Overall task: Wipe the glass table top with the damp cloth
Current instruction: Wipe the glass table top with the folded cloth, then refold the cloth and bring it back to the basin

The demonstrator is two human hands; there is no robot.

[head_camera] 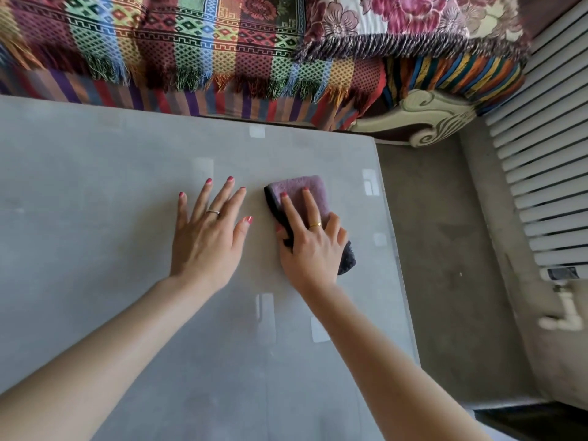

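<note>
the damp cloth (305, 198), purple on top with a dark underside, lies folded on the grey glass worktop (95, 186), towards its right edge and roughly midway between near and far. the right hand (310, 246) rests on the cloth's near half, palm down, wrist low. two fingers (291, 211) lie straight along the purple face; the outer fingers curl at the cloth's right side, and the thumb sits at its dark left edge. a gold ring shows on one finger. the left hand (208, 232) lies just left of the cloth, apart from it, palm flat on the worktop, fingers spread wide and holding nothing; it wears a silver ring. both forearms reach in from the near edge, bare. beyond the worktop's far edge hangs a fringed, multicoloured woven throw (191, 49) over a sofa. to the right is grey floor (445, 249) and a white radiator (547, 186).
</note>
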